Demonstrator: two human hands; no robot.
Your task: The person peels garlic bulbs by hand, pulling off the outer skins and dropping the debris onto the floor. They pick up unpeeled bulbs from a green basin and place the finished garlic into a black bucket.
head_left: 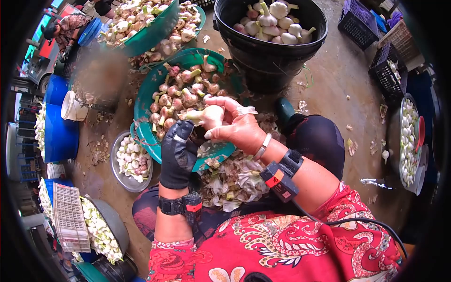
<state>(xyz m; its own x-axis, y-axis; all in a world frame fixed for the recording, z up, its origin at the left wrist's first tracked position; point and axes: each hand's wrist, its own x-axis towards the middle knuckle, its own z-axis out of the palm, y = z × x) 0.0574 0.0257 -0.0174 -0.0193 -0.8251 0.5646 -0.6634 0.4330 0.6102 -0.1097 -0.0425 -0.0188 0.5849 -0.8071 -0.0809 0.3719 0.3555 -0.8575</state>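
Note:
My right hand (237, 124), bare, grips a pale garlic bulb (211, 116) whose cut stem points left. Just beside that stem, my left hand (178, 152) in a black glove is closed with its fingers curled; a small whitish strip shows at them, and what they hold I cannot make out. Both hands are over a green basin (141, 105) of garlic bulbs (188, 97) with purplish skins and short stems. Loose papery skins (232, 181) lie heaped on my lap.
A black bucket (270, 61) of cleaned bulbs stands ahead. At left is a metal bowl (133, 184) of peeled cloves. Another green basin (155, 35) is heaped with garlic. Crates (359, 23) stand at right. A person (70, 28) works at the far left. Skins litter the floor.

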